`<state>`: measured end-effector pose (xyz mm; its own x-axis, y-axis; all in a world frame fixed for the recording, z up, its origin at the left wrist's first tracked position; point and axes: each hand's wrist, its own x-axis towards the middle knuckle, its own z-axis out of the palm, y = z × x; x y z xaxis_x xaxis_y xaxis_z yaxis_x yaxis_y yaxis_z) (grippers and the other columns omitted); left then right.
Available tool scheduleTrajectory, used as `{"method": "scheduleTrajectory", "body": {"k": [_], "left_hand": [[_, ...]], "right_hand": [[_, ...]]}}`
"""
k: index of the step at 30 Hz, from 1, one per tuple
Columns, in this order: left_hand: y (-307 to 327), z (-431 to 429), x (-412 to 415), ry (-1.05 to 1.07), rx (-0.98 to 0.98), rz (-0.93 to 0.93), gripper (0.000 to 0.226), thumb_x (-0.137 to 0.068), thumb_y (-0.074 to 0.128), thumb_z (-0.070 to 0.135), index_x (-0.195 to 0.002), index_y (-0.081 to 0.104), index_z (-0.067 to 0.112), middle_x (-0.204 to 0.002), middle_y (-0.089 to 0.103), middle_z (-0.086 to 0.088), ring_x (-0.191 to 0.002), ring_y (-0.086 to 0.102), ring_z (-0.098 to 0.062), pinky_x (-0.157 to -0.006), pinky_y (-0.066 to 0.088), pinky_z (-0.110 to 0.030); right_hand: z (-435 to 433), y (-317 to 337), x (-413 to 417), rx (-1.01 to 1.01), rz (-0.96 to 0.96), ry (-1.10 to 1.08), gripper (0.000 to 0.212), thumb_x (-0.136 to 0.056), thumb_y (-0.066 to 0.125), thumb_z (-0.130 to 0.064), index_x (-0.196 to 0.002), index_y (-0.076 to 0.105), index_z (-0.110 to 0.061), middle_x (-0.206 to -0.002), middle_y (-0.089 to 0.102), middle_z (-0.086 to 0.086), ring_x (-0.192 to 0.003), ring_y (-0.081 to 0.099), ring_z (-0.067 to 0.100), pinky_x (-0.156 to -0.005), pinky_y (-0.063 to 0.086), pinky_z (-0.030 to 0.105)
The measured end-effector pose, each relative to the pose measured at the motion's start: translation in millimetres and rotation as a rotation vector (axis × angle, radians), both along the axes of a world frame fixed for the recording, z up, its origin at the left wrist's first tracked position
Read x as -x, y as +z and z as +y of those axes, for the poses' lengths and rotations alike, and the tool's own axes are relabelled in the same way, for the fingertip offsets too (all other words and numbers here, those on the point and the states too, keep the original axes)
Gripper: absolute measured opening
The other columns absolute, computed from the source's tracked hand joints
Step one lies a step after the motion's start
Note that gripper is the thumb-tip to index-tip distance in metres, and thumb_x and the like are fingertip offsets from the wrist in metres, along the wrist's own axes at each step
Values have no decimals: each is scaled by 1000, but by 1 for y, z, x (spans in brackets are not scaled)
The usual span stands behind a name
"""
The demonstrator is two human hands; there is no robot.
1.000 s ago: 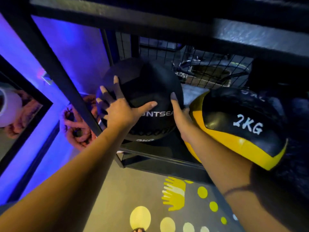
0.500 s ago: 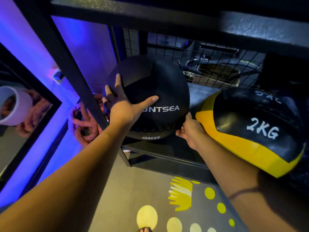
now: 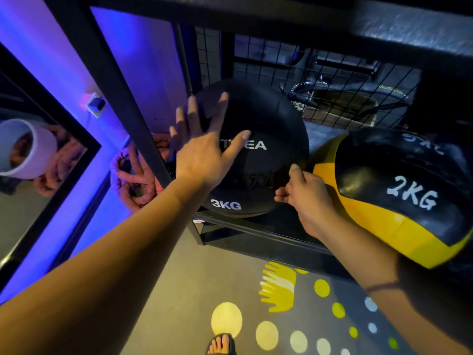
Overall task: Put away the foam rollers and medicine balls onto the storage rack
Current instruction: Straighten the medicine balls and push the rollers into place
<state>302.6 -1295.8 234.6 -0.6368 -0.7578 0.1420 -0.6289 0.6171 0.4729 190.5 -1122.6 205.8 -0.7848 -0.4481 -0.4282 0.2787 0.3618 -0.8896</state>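
A black 3KG medicine ball [image 3: 266, 175] sits on the shelf of the black storage rack [image 3: 256, 237], at its left end. My left hand [image 3: 202, 149] lies flat on the ball's upper left face, fingers spread. My right hand [image 3: 304, 201] is at the ball's lower right edge with fingers curled in; I cannot tell whether it touches the ball. To the right a black and yellow 2KG medicine ball [image 3: 399, 198] rests on the same shelf, partly over the front rail and behind my right forearm.
A rack post [image 3: 122, 108] runs diagonally just left of my left hand. Wire mesh [image 3: 332, 80] backs the shelf. Coiled rope [image 3: 133, 180] lies left of the rack by a mirror [image 3: 30, 160]. My sandalled foot [image 3: 221, 344] stands on the dotted floor mat.
The black ball has settled further onto the shelf, its 3KG label now plain. My right hand drew back from the ball's side and curled; my left hand slid up with fingers spread.
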Motion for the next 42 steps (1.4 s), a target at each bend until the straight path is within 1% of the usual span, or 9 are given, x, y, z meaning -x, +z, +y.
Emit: {"method": "scheduleTrajectory", "body": {"k": [10, 14, 17, 21, 24, 28, 30, 35, 42], "left_hand": [[6, 26, 18, -12, 7, -127, 58, -103, 26, 64, -158, 8, 52, -171, -5, -6, -156, -6, -39, -116, 16, -73], [7, 59, 23, -23, 172, -15, 54, -104, 42, 38, -157, 33, 27, -169, 17, -12, -155, 15, -34, -119, 19, -65], [4, 91, 41, -227, 307, 120, 45, -98, 53, 24, -142, 52, 14, -157, 40, -15, -147, 34, -35, -121, 24, -57], [4, 134, 86, -356, 140, 171, 34, -96, 57, 21, -127, 63, 9, -139, 57, -15, -125, 53, -34, -101, 50, -46], [5, 159, 119, -277, -262, 188, 39, -99, 57, 39, -128, 62, 14, -121, 65, -14, -114, 62, -34, -93, 54, -47], [-2, 180, 148, -276, -644, -52, 99, -83, 54, 82, -161, 21, 29, -160, 37, -7, -147, 34, -33, -117, 36, -52], [-7, 186, 152, -283, -657, -133, 110, -81, 56, 82, -163, 1, 33, -166, 23, -9, -151, 27, -35, -118, 32, -51], [-19, 200, 146, -152, -662, -19, 104, -87, 58, 70, -162, 4, 22, -159, 32, -22, -143, 36, -40, -105, 39, -41], [-17, 208, 157, -102, -649, -39, 103, -92, 55, 65, -161, 0, 13, -161, 18, -27, -140, 33, -51, -106, 42, -53]], "right_hand": [[15, 10, 21, -179, -38, 89, 48, -104, 46, -50, -84, 61, -9, -77, 67, 10, -73, 71, 25, -78, 62, 43], [68, 52, 47, -251, 574, 24, 42, -98, 52, -45, -80, 66, -9, -75, 71, 10, -75, 70, 31, -76, 57, 46], [130, 76, 97, -353, 932, -177, 35, -95, 54, -38, -101, 69, -7, -107, 68, 20, -102, 62, 38, -87, 45, 39], [186, 61, 174, -821, 472, -311, 91, -88, 48, -74, -149, 37, -7, -153, 36, 25, -140, 34, 45, -113, 30, 49], [209, 45, 185, -707, 226, -284, 115, -74, 43, -92, -156, 31, -12, -155, 40, 20, -142, 37, 43, -116, 31, 48], [221, 36, 182, -468, -102, -378, 146, -48, 62, -97, -161, 18, -17, -165, 24, 13, -145, 29, 50, -101, 24, 84], [223, 34, 184, -427, -118, -344, 144, -45, 67, -95, -160, 21, -21, -165, 26, 10, -144, 32, 49, -96, 24, 87], [193, 36, 203, -359, 98, -247, 124, -46, 66, -95, -147, 43, -26, -142, 56, 6, -128, 55, 34, -110, 44, 44], [187, 21, 214, -439, 198, -203, 126, -49, 47, -101, -152, 34, -29, -147, 46, 15, -131, 48, 41, -111, 41, 51]]}}
